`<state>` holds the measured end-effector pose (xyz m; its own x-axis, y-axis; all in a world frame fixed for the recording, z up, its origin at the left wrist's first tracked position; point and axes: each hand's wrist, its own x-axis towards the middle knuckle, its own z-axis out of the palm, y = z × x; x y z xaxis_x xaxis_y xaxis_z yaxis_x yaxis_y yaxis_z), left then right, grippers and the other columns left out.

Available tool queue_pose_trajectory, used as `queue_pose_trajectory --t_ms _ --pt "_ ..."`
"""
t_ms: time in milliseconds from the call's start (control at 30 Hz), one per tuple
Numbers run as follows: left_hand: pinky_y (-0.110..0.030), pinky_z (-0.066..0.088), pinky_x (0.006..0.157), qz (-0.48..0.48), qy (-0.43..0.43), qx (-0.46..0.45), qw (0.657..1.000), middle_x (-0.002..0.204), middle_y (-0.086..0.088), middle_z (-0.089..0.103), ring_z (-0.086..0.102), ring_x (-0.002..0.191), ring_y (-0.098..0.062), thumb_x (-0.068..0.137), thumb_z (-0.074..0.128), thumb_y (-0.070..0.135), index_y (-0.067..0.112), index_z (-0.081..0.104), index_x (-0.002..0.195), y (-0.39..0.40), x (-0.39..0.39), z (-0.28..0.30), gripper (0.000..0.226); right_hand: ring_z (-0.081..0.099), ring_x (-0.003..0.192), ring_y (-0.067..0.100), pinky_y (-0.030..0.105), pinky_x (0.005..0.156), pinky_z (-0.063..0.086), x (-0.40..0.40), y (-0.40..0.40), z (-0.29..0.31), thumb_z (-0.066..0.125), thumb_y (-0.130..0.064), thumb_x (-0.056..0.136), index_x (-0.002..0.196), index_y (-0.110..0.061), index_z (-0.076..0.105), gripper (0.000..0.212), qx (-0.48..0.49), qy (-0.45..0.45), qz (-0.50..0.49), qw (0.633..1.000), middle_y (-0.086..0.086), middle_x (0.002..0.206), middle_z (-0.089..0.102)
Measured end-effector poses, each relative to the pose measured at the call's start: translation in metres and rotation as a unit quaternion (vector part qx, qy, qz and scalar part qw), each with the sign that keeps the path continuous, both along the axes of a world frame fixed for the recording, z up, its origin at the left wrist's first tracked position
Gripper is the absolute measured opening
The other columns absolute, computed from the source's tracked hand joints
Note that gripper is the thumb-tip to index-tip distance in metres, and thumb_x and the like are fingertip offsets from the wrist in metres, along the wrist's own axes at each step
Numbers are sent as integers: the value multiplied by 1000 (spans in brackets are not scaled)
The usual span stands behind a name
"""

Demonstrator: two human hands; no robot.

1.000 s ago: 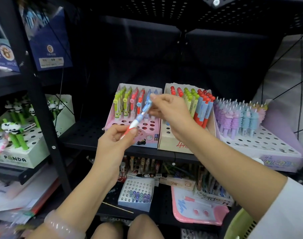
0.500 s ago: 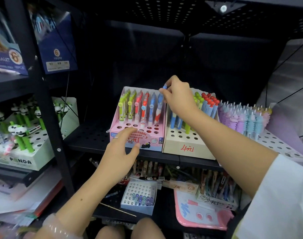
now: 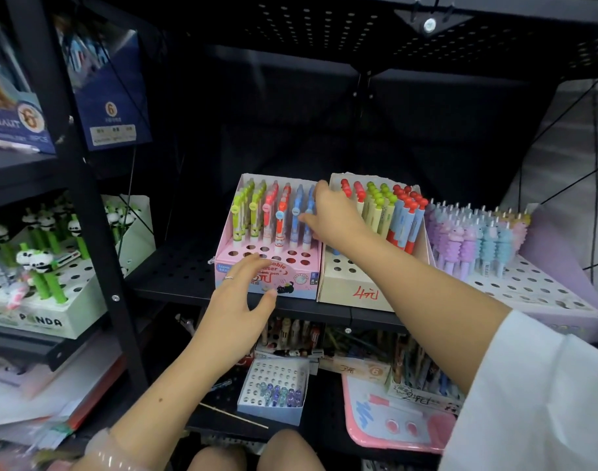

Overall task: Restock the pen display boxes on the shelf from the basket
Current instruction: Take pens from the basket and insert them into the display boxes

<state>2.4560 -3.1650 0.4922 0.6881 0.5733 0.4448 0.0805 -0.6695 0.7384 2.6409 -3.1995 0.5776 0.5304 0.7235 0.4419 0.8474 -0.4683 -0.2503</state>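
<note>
— So, where are your hands?
— My left hand [image 3: 238,297] lies open against the front of the pink box [image 3: 301,283]. My right hand [image 3: 331,215] is at the blue pens [image 3: 296,220] standing in its back row; whether it pinches one, I cannot tell.

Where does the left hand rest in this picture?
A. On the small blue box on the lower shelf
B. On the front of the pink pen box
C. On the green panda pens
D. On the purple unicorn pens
B: the left hand lies with relaxed, spread fingers against the front edge and printed face of the pink pen box, while the right hand reaches among the blue pens at its back row.
</note>
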Motion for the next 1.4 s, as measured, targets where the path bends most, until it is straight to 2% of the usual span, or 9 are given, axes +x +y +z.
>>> queue_pose_trajectory --t_ms 200,433,567,667,733,800,1000,1167,1400 --pt "-19 33 93 -62 -17 -79 995 123 20 51 46 115 0 92 53 24 51 46 110 -24 2 -6 33 66 69 17 32 67 56 -7 -43 -3 54 -27 94 128 -11 43 39 89 118 66 987 7 80 67" --pt "-29 41 102 -193 53 -110 974 112 19 56 51 117 -6 91 54 16 49 49 99 -101 39 -47 35 66 59 10 24 59 57 -6 -163 -45 47 -22 97 112 -17 49 16 56 249 119 960 4 74 68" --pt "-29 40 100 -264 94 -92 956 108 21 56 52 114 -8 91 54 16 50 47 96 -155 59 -73 35 65 61 7 22 61 56 15 -257 -99 50 -17 96 110 -13 52 15 -30 321 60 945 4 80 69" --pt "-9 34 90 -316 140 -50 937 108 26 48 43 108 6 93 51 26 49 46 99 -193 71 -89 24 63 75 11 18 69 47 27 -324 -156 52 -20 95 110 -9 58 20 -167 299 -29 939 8 95 70" --pt "0 30 81 -344 166 -17 924 113 25 48 39 106 12 95 49 28 39 52 113 -214 78 -99 21 60 91 19 25 81 44 29 -362 -198 51 -22 94 111 -10 60 22 -301 288 -67 907 9 106 67" --pt "-8 27 92 -368 194 11 909 128 16 48 36 121 6 95 48 28 30 52 122 -232 84 -109 27 59 98 22 30 85 45 20 -389 -237 52 -24 93 113 -12 57 23 -388 332 -75 857 10 112 63" --pt "-15 26 93 -395 285 43 872 135 9 47 40 126 -8 96 46 29 26 53 124 -254 89 -131 29 26 138 28 38 110 30 -21 -415 -321 62 -47 86 150 -17 7 90 -447 391 -8 805 10 154 19" --pt "-12 25 92 -387 305 35 869 136 8 48 37 129 -8 96 47 29 28 55 121 -253 91 -134 27 26 132 36 45 103 30 -59 -411 -355 64 -41 83 150 -19 -4 98 -453 255 6 855 15 149 18" --pt "-20 31 94 -382 304 16 873 127 7 55 44 120 -7 95 48 25 27 57 118 -254 89 -135 25 41 117 30 38 91 39 -77 -411 -367 69 -20 77 133 -7 33 67 -421 258 -30 869 16 130 42"
